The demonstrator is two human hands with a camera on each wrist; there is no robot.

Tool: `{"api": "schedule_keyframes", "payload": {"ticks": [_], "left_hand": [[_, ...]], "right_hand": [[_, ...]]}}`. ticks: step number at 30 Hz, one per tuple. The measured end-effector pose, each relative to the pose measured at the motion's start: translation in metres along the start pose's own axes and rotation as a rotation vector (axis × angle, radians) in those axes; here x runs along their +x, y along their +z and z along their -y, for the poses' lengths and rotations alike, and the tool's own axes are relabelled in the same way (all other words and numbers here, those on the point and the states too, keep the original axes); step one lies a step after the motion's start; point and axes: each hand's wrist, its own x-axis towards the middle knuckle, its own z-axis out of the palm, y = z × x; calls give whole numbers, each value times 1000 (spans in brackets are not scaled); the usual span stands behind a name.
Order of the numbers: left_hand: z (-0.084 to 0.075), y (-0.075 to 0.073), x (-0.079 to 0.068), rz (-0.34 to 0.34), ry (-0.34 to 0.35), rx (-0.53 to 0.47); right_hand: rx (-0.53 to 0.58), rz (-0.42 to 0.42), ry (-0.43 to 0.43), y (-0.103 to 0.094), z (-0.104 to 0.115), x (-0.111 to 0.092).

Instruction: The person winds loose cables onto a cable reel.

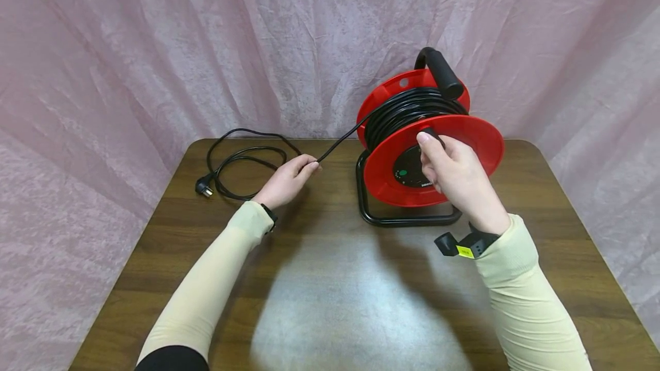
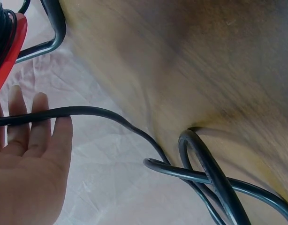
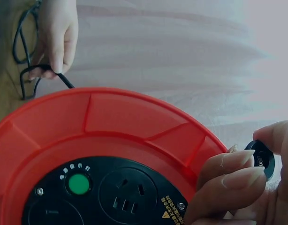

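Note:
A red cable reel (image 1: 378, 173) stands on its black tube frame (image 1: 407, 222), wound with black cable (image 1: 404, 113). My right hand (image 1: 456, 173) grips the black crank knob (image 3: 261, 159) on the reel's near face, thumb and fingers curled round it. Left of the reel, my left hand (image 1: 291, 176) pinches the loose stretch of cable between thumb and fingers. From there the cable climbs in a straight line to the drum. In the left wrist view this cable (image 2: 83, 110) crosses the fingers (image 2: 38, 126) and sags away behind the hand.
Loose cable loops (image 1: 242, 156) lie at the table's back left, ending in a black plug (image 1: 204, 185). The reel's face carries sockets (image 3: 127, 197) and a green button (image 3: 79, 184). A black carrying handle (image 1: 440, 73) tops the reel. Pink curtain (image 1: 309, 44) hangs behind the wooden table (image 1: 330, 279).

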Motion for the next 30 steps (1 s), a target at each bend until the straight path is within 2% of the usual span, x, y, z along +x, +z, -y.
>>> {"api": "schedule_keyframes", "payload": {"ticks": [5, 11, 19, 30], "left_hand": [[1, 2, 1, 11, -9, -11], [0, 4, 3, -10, 7, 7], [0, 10, 6, -1, 5, 18], [-10, 7, 11, -81, 56, 92]], "right_hand": [[-31, -6, -3, -3, 0, 1], [-78, -38, -14, -7, -1, 1], [-96, -63, 3, -14, -1, 0], [-153, -88, 32, -25, -5, 1]]}}
